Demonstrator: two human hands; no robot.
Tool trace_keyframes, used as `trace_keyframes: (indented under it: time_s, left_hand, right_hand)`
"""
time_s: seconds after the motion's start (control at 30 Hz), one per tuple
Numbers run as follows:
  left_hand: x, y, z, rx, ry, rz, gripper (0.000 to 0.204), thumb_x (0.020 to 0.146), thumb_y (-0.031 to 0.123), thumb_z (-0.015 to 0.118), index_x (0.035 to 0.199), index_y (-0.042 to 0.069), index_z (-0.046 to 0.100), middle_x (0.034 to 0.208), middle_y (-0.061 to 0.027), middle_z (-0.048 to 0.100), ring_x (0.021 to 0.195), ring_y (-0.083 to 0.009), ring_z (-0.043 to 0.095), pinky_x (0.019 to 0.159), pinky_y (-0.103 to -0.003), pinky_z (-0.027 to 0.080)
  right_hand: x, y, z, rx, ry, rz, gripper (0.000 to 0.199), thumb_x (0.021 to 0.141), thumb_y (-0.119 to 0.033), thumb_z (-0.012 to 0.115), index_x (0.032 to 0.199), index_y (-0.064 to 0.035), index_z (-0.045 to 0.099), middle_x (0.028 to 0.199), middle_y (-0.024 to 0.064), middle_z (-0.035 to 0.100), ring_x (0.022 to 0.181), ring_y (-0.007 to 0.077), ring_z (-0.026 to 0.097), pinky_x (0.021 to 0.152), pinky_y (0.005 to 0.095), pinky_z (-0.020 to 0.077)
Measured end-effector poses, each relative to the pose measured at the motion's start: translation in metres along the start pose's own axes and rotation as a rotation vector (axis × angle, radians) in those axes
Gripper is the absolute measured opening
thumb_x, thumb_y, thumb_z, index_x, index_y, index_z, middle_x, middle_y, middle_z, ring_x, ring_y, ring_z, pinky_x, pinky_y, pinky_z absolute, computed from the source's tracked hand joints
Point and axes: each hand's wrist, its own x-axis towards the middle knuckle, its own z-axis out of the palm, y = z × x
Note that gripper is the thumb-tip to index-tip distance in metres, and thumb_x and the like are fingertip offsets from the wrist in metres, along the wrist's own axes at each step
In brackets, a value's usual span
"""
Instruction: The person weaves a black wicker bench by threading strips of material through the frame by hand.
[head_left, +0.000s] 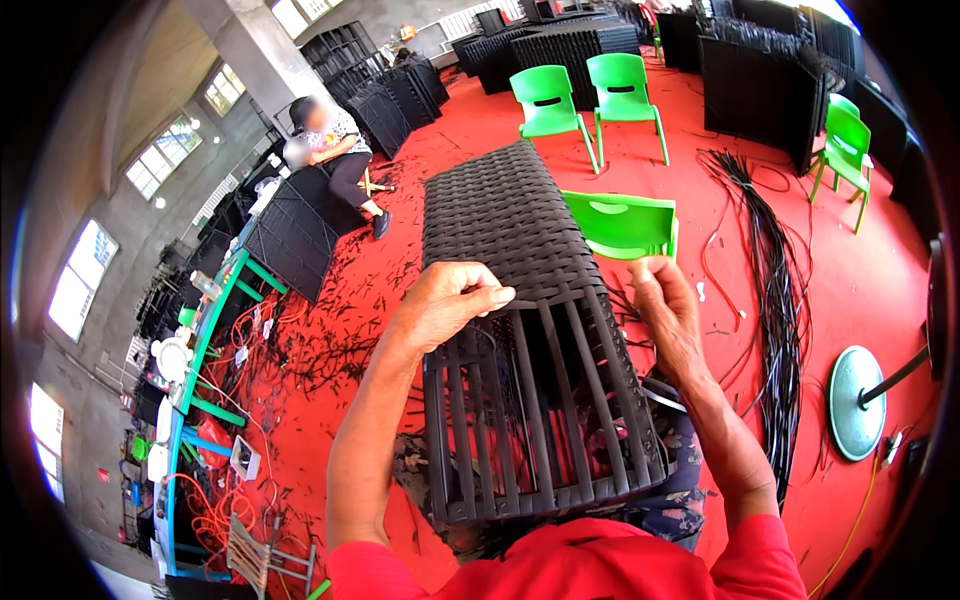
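A long black wicker frame point(512, 215) rests across my lap. Its far part is tightly woven, while the near part has only bare lengthwise strips with gaps between them. At the edge of the weave, my left hand point(455, 302) pinches a flat black strip point(540, 300) between thumb and finger. The strip crosses the lengthwise ones toward the right. My right hand point(668, 312) is raised beyond the frame's right side, fingers closed together. What it holds, if anything, cannot be made out.
A green chair point(625, 222) stands just beyond the frame, with other green chairs point(545, 100) farther back. A bundle of black strips point(775, 330) lies right on the red floor. A round stand base point(856, 403) is far right. Another person point(340, 150) sits at the left back.
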Motion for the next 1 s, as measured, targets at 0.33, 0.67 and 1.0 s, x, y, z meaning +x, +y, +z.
trace_keyframes:
  time_s: [0.33,0.67,1.0]
  left_hand:
    - [0.000,-0.024,-0.002,-0.068,-0.034,0.167,0.019,0.079,0.020,0.063,0.075,0.001,0.061,0.065,0.0001,0.056,0.062,-0.0062,0.050,0.054,-0.022,0.039]
    - [-0.035,-0.023,-0.026,-0.239,0.362,0.301,0.015,0.079,0.013,0.060,0.089,0.001,0.061,0.086,-0.0043,0.061,0.082,-0.0089,0.056,0.074,-0.022,0.045]
    - [-0.121,-0.262,0.107,-0.844,0.967,-0.306,0.009,0.083,0.013,0.055,0.087,0.005,0.055,0.065,0.0000,0.053,0.054,-0.0063,0.046,0.048,-0.019,0.036]
  right_hand:
    - [0.034,-0.055,0.074,-0.856,-0.732,-0.346,0.012,0.068,-0.010,0.067,0.075,-0.0036,0.062,0.069,0.0096,0.056,0.064,0.0250,0.057,0.057,0.0333,0.0436]
    - [0.033,-0.051,0.069,-0.835,-0.695,-0.245,0.008,0.072,-0.004,0.065,0.071,0.0000,0.058,0.063,0.0046,0.052,0.053,0.0123,0.051,0.049,0.0270,0.0391]
    - [0.030,-0.050,0.068,-0.960,-0.678,-0.247,0.012,0.076,-0.008,0.065,0.074,0.0004,0.058,0.062,0.0007,0.045,0.058,0.0090,0.043,0.053,0.0262,0.0339]
